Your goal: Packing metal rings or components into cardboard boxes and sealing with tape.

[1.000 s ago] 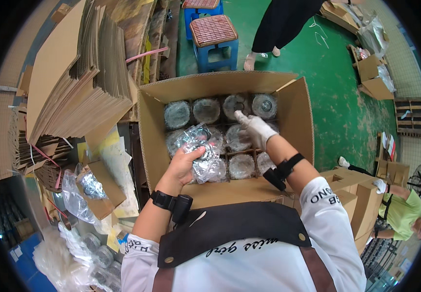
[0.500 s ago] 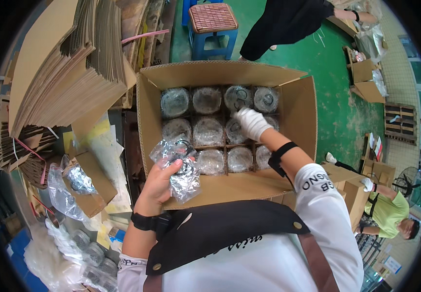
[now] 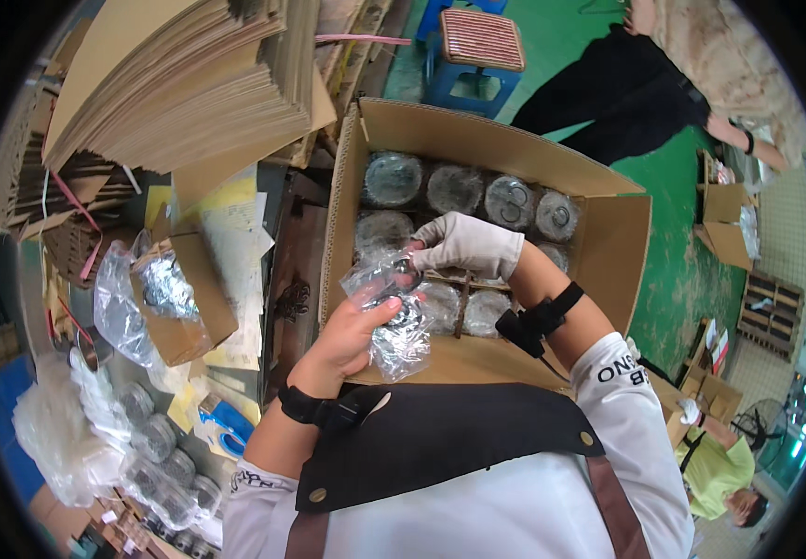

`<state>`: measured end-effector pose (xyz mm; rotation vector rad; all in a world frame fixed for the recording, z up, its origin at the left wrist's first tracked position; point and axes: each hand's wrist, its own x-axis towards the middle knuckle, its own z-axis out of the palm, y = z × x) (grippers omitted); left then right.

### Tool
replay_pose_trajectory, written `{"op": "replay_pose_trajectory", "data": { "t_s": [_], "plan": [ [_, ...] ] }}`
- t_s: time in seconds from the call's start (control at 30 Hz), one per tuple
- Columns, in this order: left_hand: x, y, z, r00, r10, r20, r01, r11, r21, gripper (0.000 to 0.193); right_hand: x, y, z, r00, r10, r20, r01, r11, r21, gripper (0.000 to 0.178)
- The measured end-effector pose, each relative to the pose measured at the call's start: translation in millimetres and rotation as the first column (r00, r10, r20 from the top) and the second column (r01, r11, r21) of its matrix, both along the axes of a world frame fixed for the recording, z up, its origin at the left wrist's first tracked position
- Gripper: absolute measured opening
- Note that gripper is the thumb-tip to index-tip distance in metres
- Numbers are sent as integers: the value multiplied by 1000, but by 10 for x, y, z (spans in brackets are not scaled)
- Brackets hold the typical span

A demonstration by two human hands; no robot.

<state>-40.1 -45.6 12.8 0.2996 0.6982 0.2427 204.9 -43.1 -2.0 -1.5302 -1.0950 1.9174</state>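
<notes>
My bare left hand (image 3: 349,334) is closed on a small clear plastic bag (image 3: 401,350) with dark ring-like pieces inside, held over the near left part of an open cardboard carton (image 3: 628,256). My right hand (image 3: 475,246), in a white glove with bare fingertips, meets the bag's upper end. Its fingers are pinched together there; what lies between them is partly hidden. Below, round bubble-wrapped items (image 3: 393,178) sit in the carton's divider cells. Dark rings (image 3: 561,216) lie on two of them in the far right row. My hands cover some middle cells.
Stacked flat cardboard (image 3: 189,84) rises at the far left. On the left stand a small carton with a plastic liner (image 3: 184,307), a blue tape dispenser (image 3: 226,424) and wrapped round items (image 3: 156,438). A stool (image 3: 477,61) and a person in black trousers (image 3: 612,98) are beyond the carton.
My right hand has come back from the far right cells to the bag in my left hand. A dark ring now lies on another wrapped item. The view has shifted.
</notes>
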Motion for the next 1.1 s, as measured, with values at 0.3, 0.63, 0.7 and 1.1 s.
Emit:
{"op": "replay_pose_trajectory", "data": {
  "t_s": [0.3, 0.63, 0.7, 1.1],
  "plan": [
    [-160, -179, -181, 990, 58, -126, -50, 997, 66, 44, -221, 346, -286, 940, -319, 123, 323, 946, -20, 39],
    [-73, -105, 115, 998, -48, -37, 49, 998, 45, 47, -302, 26, -627, 904, -411, -121, 390, 906, -165, 22],
    [-111, -107, 56, 999, -41, 13, 41, 999, 23, 52, -373, 26, -579, 772, -269, 576, -30, 889, 456, 29],
    [53, -80, 92, 995, -99, -11, 100, 991, 88, 54, 205, -621, -401, 536, -227, 813, 30, 968, 250, 55]
  ]
}}
